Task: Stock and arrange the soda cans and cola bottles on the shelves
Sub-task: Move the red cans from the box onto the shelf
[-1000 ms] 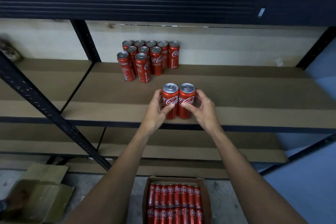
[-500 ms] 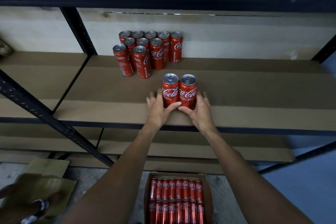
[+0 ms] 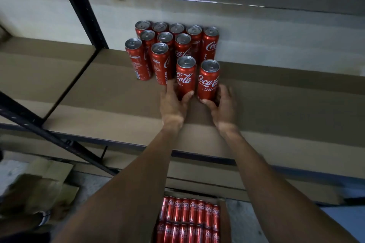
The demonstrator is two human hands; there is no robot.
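Two red cola cans stand upright on the brown shelf board (image 3: 276, 100). My left hand (image 3: 172, 102) grips the base of the left can (image 3: 185, 77), thumb on its front. My right hand (image 3: 224, 104) grips the base of the right can (image 3: 208, 80). Both cans sit right in front of a cluster of several red cans (image 3: 167, 45) standing against the back wall. A small gap separates the two held cans.
A black upright post (image 3: 83, 8) and a diagonal brace (image 3: 55, 138) frame the shelf's left side. On the floor below lies an open cardboard box (image 3: 225, 223) full of red cans (image 3: 189, 221). Flattened cardboard (image 3: 43, 189) lies at lower left. Lower shelves show beneath.
Both hands have slid the two cans back from the shelf's front part to the cluster at the wall. The cans, touching before, now stand slightly apart.
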